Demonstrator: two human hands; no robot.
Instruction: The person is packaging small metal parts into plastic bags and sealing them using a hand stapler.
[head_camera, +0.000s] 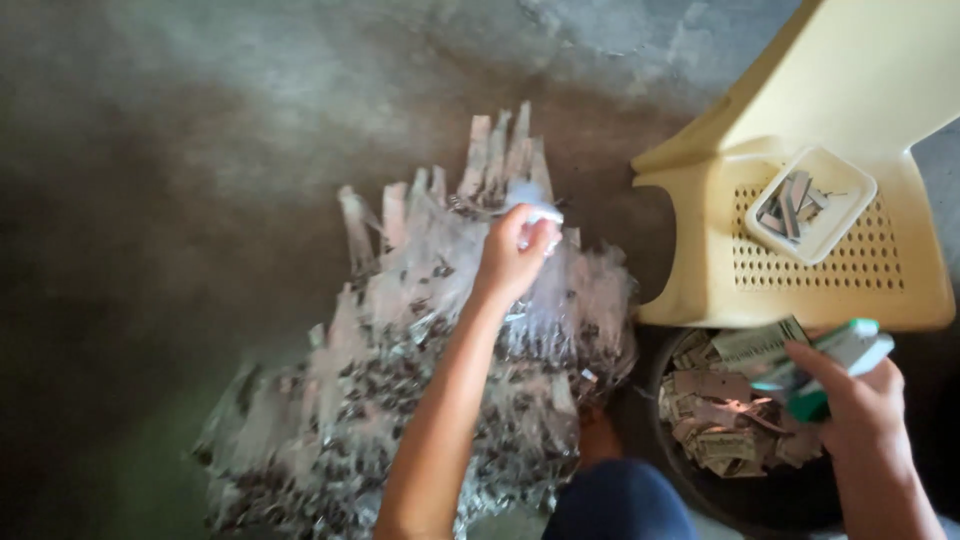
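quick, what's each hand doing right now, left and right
Left hand: closed, pinching a small clear packet over the packet pile.
Right hand: closed around a green-and-white stapler.

Glossy clear plastic packets (420, 380), rough matt concrete floor (180, 150), smooth plastic stool (800, 270).

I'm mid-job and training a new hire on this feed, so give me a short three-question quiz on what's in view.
1. True or false: the left hand is stretched out over the heap of clear plastic packets on the floor.
2. What does the right hand hold? A) a green and white stapler B) scissors C) a brush
3. Fill in: the small white tray of staple strips sits on the ______ plastic chair.

Key
1. True; it pinches one packet at the top of the heap.
2. A, held above the dark bowl of paper slips.
3. Yellow.
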